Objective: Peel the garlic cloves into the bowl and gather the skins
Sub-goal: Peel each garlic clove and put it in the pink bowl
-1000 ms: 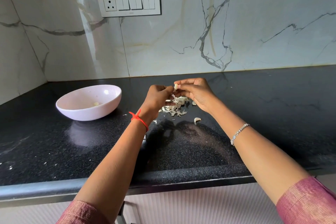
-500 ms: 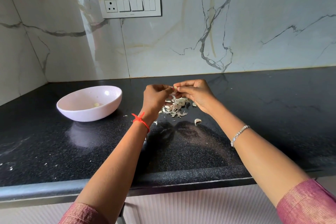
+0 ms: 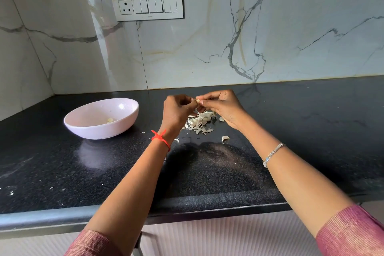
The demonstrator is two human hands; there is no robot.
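A garlic clove (image 3: 198, 101) is pinched between the fingertips of both hands, held in the air just above the pile of skins (image 3: 199, 121) near the middle of the black counter (image 3: 291, 131). The left hand (image 3: 176, 112) is curled narrow around its near end, and the right hand (image 3: 223, 106) closes on it from the right with thumb and forefinger; how much skin is on it is too small to tell (only a pale tip shows between the fingers).

Under the hands the skins lie in a loose heap, with a few flecks scattered toward the near left and one curled piece (image 3: 224, 138) lying apart on the near side. A small pale bit (image 3: 221, 119) sits at the heap's right edge, partly behind the right hand; whether it is a clove or a skin I cannot tell.

To the left, well apart from the heap, stands the pale pink bowl (image 3: 128, 117), with one peeled clove (image 3: 110, 119) visible at its bottom.

As a judgement, the task looks early to midway: at least one clove is done and in the bowl, one is in hand, and the stray skins are not yet gathered. No whole unpeeled cloves are clearly visible waiting on the counter.
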